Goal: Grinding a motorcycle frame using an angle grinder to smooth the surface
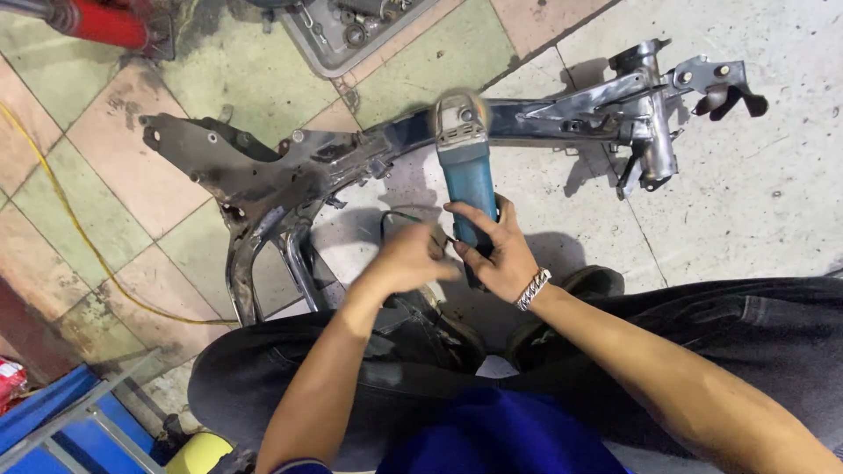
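A bare metal motorcycle frame [290, 167] lies across the tiled floor in front of me. A teal angle grinder [465, 167] rests with its head against the frame's middle tube. My right hand [493, 250], with a chain bracelet at the wrist, is shut around the grinder's rear handle. My left hand [406, 259] is blurred, close beside the right hand at the grinder's tail, near a thin black cord [395, 215]. Whether the left hand grips anything cannot be told.
A grey tray of small metal parts [351, 31] sits at the top. A red cylinder [101, 22] lies at the top left. A yellow cable [79, 228] runs over the tiles at left. A blue metal object [61, 417] is at the bottom left. My knees fill the foreground.
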